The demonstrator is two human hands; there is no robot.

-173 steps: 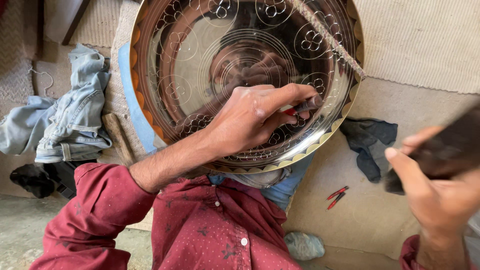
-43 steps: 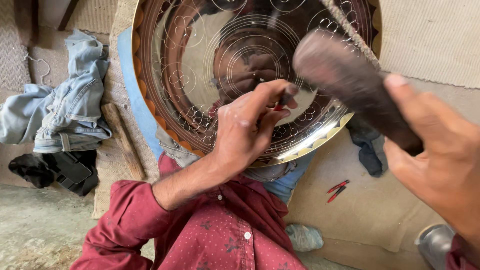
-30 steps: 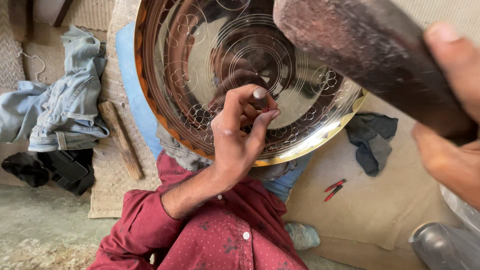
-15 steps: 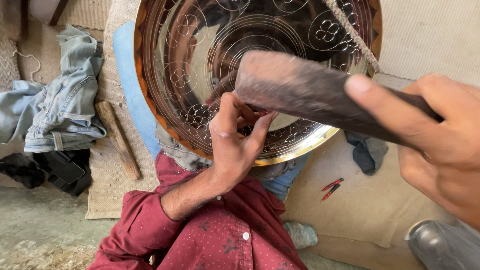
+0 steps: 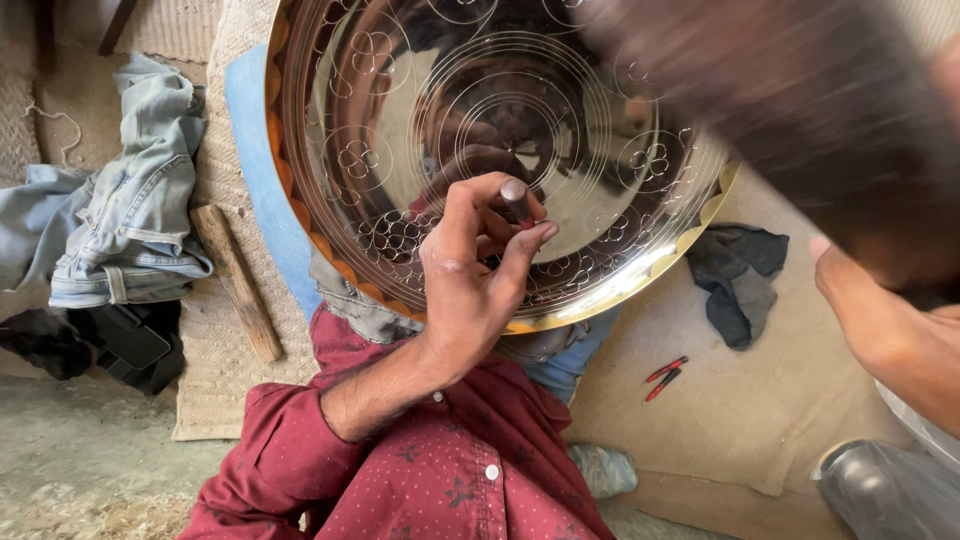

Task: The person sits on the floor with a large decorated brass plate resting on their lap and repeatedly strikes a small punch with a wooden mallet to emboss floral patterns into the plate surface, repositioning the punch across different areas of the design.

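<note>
Left hand pinches a short metal punch between thumb and fingers, tip on the engraved metal tray, which leans across my lap. Right hand grips a hammer, raised and blurred at upper right. Floor is woven beige matting. Denim garment and wooden stick lie left, dark rag and red pliers right.
</note>
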